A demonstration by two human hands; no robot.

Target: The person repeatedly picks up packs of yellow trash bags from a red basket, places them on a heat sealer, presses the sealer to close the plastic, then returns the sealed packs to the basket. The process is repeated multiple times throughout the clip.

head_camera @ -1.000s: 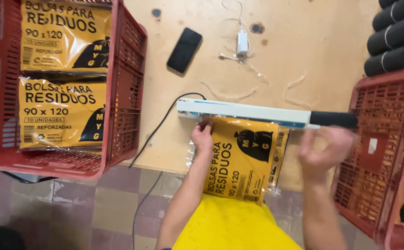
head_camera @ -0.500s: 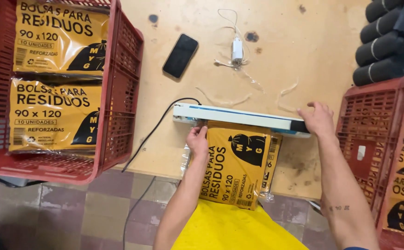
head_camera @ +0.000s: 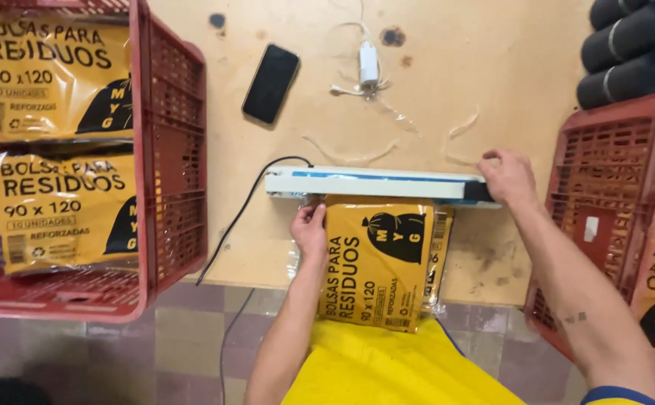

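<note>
While our right hand (head_camera: 509, 177) presses down on the dark handle end of the white heat sealer (head_camera: 376, 184), fingers curled over it, our left hand (head_camera: 310, 229) pinches the left edge of the yellow packet (head_camera: 376, 259) of bags just below the sealer's bar. The packet lies flat at the near edge of the wooden table (head_camera: 447, 67), its top tucked under the closed bar and its bottom hanging a little past the table edge over our yellow garment (head_camera: 395, 367). A second yellow packet peeks out from beneath it on the right side. The sealer lies crosswise near the table's near edge, and its black cable (head_camera: 230, 232) runs from its left end down over the edge to the tiled floor.

Farther back on the table lie a black phone (head_camera: 270, 82), face up, and a small white charger (head_camera: 369, 64) with its cord, well apart from our hands. Thin clear plastic strips (head_camera: 350, 156) lie just behind the sealer. At the left edge of the table stands a red crate (head_camera: 173, 157) holding two yellow packets. At the right edge another red crate (head_camera: 605, 187) holds more of them, and dark rolls (head_camera: 631, 52) are stacked at the far right corner.
</note>
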